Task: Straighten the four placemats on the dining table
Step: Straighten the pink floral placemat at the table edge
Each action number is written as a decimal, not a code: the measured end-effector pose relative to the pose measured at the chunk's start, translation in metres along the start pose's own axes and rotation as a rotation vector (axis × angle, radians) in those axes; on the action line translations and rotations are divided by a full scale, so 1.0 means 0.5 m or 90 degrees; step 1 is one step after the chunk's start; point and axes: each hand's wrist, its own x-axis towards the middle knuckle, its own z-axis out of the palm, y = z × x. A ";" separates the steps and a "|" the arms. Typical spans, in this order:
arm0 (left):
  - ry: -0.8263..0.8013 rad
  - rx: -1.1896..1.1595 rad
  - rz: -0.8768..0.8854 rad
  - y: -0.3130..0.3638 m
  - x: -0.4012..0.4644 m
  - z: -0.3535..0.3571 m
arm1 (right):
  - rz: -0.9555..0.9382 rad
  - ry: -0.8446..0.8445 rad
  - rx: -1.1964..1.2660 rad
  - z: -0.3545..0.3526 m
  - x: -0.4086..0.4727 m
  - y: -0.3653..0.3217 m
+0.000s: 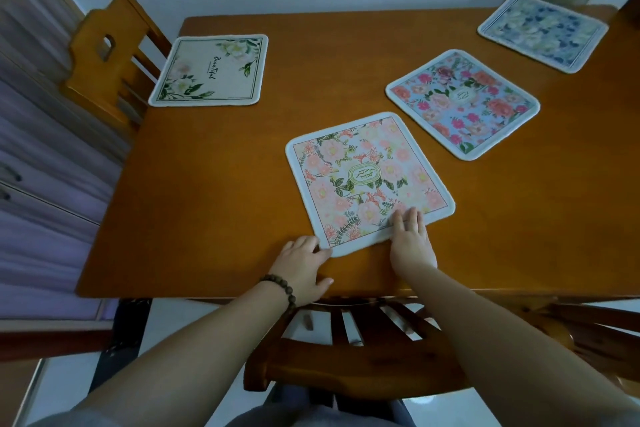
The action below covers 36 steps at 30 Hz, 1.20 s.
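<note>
Now my right hand (412,239) lies flat, fingers straight, pressing the near edge of the peach floral cloth placemat (369,182) skewed on the brown wooden dining table (214,204). My left hand (303,267), relaxed and uncurled, touches that mat's near-left corner

You get dim, flat indoor light with a soft sheen on the table (225,166); straight lines bow at the picture's edges, and its far right corner blurs
</note>
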 end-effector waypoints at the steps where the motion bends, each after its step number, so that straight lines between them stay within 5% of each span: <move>1: 0.000 0.009 0.012 0.002 -0.001 0.001 | -0.010 0.004 -0.002 -0.002 0.008 0.000; 11: 0.026 -0.004 0.117 0.010 0.023 0.002 | 0.012 0.056 0.010 -0.003 0.050 -0.020; 15: 0.083 -0.013 0.053 -0.039 0.067 -0.025 | 0.042 0.079 0.056 0.020 0.022 -0.050; 25: 0.023 0.030 -0.174 -0.224 0.227 -0.095 | 0.073 -0.003 0.042 0.055 -0.049 -0.097; 36: -0.025 -0.013 -0.172 -0.259 0.279 -0.109 | 0.060 0.006 0.091 0.049 -0.046 -0.077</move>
